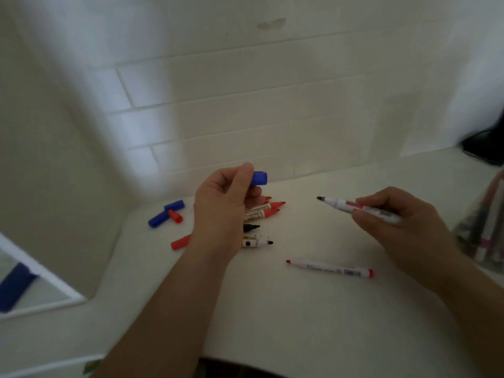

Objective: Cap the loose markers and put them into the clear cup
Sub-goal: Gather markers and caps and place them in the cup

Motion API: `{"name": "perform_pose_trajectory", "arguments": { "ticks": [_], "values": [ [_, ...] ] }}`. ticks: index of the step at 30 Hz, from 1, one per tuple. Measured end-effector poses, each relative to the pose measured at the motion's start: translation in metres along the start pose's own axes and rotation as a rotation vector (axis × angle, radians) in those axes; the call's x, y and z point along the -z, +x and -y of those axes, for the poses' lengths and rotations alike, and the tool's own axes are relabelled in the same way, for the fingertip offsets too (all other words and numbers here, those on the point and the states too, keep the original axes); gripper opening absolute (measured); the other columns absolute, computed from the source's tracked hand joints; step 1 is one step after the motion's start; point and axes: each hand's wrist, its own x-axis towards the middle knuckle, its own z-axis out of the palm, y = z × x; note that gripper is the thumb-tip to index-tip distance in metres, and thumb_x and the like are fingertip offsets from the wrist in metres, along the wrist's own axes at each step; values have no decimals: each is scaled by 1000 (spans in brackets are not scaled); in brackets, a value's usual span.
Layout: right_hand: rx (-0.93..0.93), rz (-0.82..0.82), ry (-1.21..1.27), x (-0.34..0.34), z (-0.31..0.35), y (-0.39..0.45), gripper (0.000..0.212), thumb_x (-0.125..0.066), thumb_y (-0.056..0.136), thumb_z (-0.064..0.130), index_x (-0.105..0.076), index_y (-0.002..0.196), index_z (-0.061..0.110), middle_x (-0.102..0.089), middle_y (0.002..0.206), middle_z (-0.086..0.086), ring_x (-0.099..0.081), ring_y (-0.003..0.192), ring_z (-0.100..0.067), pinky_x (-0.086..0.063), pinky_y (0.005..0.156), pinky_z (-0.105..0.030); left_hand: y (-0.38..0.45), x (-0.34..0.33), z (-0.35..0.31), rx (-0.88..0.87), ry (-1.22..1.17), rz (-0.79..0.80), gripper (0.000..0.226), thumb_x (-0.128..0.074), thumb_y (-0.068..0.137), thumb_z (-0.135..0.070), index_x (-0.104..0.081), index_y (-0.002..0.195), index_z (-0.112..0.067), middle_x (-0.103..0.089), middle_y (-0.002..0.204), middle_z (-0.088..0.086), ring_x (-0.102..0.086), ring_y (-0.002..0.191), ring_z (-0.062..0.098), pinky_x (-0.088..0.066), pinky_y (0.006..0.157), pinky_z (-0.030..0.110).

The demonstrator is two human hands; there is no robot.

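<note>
My left hand (223,208) pinches a blue cap (259,178) above the table, open end to the right. My right hand (395,222) grips an uncapped white marker (351,207), its dark tip pointing left toward the cap, with a gap between them. Under my left hand lie several uncapped markers: red ones (268,210) and black ones (257,242), partly hidden. Another uncapped red marker (331,268) lies in front of my right hand. Loose caps rest at the left: blue caps (166,214), a small red cap (176,216), a red cap (180,242). The clear cup (482,230) stands at the right edge with markers inside.
The white table (286,309) meets a white tiled wall (231,118) at the back. A dark object (485,145) sits at the far right by the wall. At lower left, a white-framed surface holds a blue item (16,287).
</note>
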Motion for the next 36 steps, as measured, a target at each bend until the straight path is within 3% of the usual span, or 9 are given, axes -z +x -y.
{"name": "perform_pose_trajectory", "arguments": {
  "ticks": [2,6,9,12,14,18,26,31,36],
  "values": [
    [-47,150,-67,-6,-5,-1,14,-74,87,21,-73,90,35,-73,83,12,-67,77,-10,-50,71,-32,4,19,-6,-57,25,-2,13,-65,98,-23,-71,100,-12,-73,83,3,-68,75,13,-60,71,28],
    [-37,295,-259,-9,-9,-3,22,-74,87,25,-70,90,45,-70,86,22,-64,77,-5,-51,72,-28,18,70,-12,-99,129,-80,6,-63,100,-12,-68,98,-14,-77,89,6,-71,81,17,-58,70,26],
    [-14,293,-359,-9,-9,-2,24,-76,85,28,-65,85,50,-69,85,22,-64,79,0,-52,73,-29,26,110,-11,-97,278,-131,9,-63,100,-13,-70,98,-19,-77,90,1,-71,84,23,-58,79,36],
    [-2,281,-405,-11,-11,-2,26,-77,84,29,-65,85,51,-68,82,22,-63,81,4,-47,70,-25,32,137,-10,-75,372,-157,15,-62,99,-6,-70,95,-19,-76,91,0,-73,79,12,-58,83,35],
    [-10,276,-401,-12,-11,-1,27,-78,84,26,-65,83,50,-67,82,24,-61,82,5,-44,69,-20,32,153,-8,-43,488,-155,20,-63,96,-3,-70,89,-20,-75,94,6,-72,77,11,-57,81,36],
    [33,315,-471,-16,-11,0,39,-81,82,18,-62,86,51,-64,88,19,-59,86,2,-41,71,-19,25,174,0,-57,1014,-109,13,-75,88,-18,-66,88,-27,-68,88,-7,-64,79,17,-46,64,28],
    [13,333,-479,-16,-13,1,30,-80,84,21,-67,86,49,-63,89,17,-59,84,1,-39,69,-17,25,173,2,-104,1031,-116,13,-73,89,-19,-67,90,-30,-68,87,-7,-63,81,11,-46,66,20],
    [13,329,-474,-17,-14,2,31,-81,82,21,-68,85,49,-63,88,17,-59,83,1,-40,69,-19,56,180,-6,-107,1229,-139,25,-68,93,-19,-67,116,-30,-66,114,-4,-61,100,14,-48,88,29],
    [21,315,-445,-16,-15,1,36,-82,81,21,-64,82,51,-64,89,16,-61,85,-2,-44,72,-23,68,178,-5,84,1353,-9,36,-70,93,-22,-61,128,-23,-68,115,-1,-61,96,16,-45,83,27]
  ]
}}
